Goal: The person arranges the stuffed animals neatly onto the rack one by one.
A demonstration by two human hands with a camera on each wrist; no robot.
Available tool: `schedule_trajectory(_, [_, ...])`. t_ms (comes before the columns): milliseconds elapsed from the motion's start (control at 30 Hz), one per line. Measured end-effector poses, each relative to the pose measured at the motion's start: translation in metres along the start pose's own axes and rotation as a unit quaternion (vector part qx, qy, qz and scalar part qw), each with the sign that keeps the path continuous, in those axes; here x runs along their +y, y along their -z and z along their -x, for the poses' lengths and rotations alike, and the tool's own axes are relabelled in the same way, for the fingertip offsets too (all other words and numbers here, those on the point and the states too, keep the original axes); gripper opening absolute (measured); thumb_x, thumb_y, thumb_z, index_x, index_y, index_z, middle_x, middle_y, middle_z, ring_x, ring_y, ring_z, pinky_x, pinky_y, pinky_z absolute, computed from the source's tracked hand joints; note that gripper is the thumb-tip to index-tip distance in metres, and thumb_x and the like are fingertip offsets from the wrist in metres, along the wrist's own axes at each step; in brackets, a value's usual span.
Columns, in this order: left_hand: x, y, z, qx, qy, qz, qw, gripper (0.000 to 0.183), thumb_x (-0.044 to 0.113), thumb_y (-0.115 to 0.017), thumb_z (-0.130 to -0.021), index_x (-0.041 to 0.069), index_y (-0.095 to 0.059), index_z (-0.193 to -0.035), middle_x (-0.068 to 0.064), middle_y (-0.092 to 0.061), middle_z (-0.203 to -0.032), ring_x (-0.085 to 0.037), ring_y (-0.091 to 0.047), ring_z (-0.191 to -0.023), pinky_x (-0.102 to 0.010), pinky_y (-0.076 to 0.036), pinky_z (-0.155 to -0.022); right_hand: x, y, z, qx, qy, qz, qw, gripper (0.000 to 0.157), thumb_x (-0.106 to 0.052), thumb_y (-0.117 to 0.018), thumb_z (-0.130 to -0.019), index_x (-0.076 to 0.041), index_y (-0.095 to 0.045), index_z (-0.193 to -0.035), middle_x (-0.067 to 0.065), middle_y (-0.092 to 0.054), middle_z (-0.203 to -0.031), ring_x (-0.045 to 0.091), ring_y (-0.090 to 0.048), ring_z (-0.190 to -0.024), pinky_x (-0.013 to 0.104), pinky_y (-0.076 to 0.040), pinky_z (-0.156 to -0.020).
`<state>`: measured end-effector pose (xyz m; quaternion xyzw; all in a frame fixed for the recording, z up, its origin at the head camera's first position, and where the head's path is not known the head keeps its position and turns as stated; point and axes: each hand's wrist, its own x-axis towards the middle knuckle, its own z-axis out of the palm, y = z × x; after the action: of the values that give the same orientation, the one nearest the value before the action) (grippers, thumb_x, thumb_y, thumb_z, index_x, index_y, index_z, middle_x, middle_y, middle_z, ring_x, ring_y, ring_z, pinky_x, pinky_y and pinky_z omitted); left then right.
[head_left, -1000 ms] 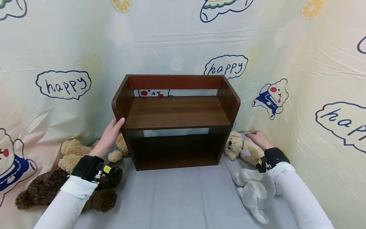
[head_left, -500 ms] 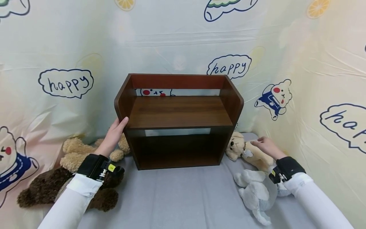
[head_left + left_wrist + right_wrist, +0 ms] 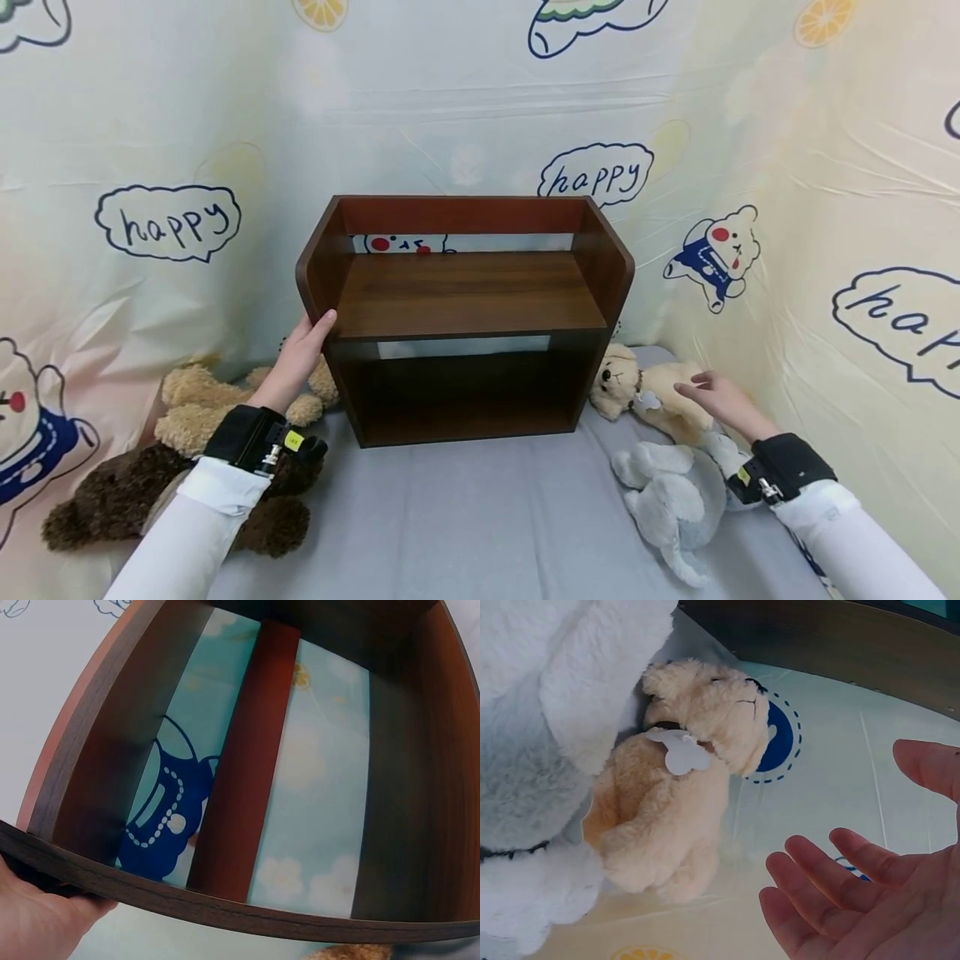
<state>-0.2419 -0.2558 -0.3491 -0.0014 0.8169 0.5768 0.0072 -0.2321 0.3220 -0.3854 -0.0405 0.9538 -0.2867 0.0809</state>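
The dark brown two-tier wooden shelf stands upright against the back cloth. At its left side, my left hand holds the side panel, thumb across the front edge; its fingers are mostly hidden behind the panel. My right hand hovers with relaxed, slightly spread fingers and an empty palm. Nearest to it lies a beige plush dog with a white tag at its neck, close to the shelf's right side. A grey-and-white plush toy lies in front of the dog.
Left of the shelf lie a curly tan plush bear and a dark brown plush toy, partly covered by my left arm. Grey cloth covers the surface. Printed cloth walls close off the back and sides.
My right hand has drawn back to the right and toward me, away from the shelf's side. The left hand stays on the shelf's side, and the shelf and plush toys look unmoved.
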Motion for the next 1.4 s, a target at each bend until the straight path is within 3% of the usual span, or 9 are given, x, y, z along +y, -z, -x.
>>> schedule_trajectory(567, [-0.004,-0.001,-0.004,0.002,-0.007,-0.009,0.9999,0.07,0.048,-0.031,-0.096,0.015,0.003,-0.147,-0.015,-0.003,-0.152,-0.037,-0.007,-0.136,-0.064,-0.008,-0.102,0.02,0.011,0.033,0.002,-0.039,-0.004,0.999,0.065,-0.037,-0.036,-0.096,0.024,-0.037,-0.119,0.044,-0.041,-0.117,0.053,-0.044,-0.105,0.051,-0.045,-0.078])
schedule_trajectory(833, [-0.004,-0.001,-0.004,-0.002,-0.013,-0.01,0.9999,0.069,0.048,-0.03,-0.096,0.016,0.002,-0.147,-0.015,-0.004,-0.152,-0.037,-0.009,-0.136,-0.063,-0.01,-0.102,0.03,0.019,0.045,0.003,-0.067,-0.004,0.998,0.068,-0.038,-0.034,-0.097,0.026,-0.034,-0.12,0.043,-0.044,-0.114,0.049,-0.05,-0.101,0.051,-0.046,-0.078])
schedule_trajectory(1400, [-0.004,-0.001,-0.001,0.001,-0.006,-0.016,0.9999,0.069,0.047,-0.03,-0.096,0.014,0.002,-0.147,-0.016,-0.005,-0.151,-0.037,-0.009,-0.136,-0.064,-0.01,-0.101,0.051,0.012,0.07,-0.008,-0.135,-0.097,0.986,0.077,-0.046,-0.027,-0.097,0.026,-0.027,-0.125,0.041,-0.042,-0.12,0.046,-0.05,-0.105,0.046,-0.047,-0.083])
